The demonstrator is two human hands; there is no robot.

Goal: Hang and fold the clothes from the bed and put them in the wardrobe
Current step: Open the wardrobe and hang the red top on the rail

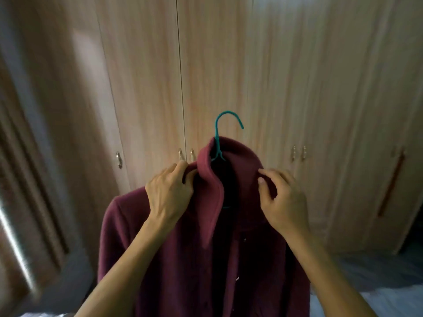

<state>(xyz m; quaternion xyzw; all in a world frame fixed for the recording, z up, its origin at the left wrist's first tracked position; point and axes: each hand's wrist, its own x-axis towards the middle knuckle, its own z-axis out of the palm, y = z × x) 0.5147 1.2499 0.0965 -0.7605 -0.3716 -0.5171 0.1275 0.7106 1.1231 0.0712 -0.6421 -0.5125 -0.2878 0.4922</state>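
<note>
Before the shut wardrobe (229,65) | maroon jacket (183,259) is held on teal hanger (229,121) | shoulders are clasped by curled fingers of left hand (169,195) and right hand (285,200) | hook is pointed up, midway between

The jacket (174,259) I hold is dark red all over, one plain colour with no pattern. Inside the collar it looks almost black. Its hanger (219,143) is blue-green. Far behind, the wardrobe (297,76) is light brown wood with long streaky lines running up and down. Its little handles (119,159) are shiny and pale. On the far right, a long handle (391,186) is reddish brown. Near right, the sheet (393,291) is pale bluish white.
</note>
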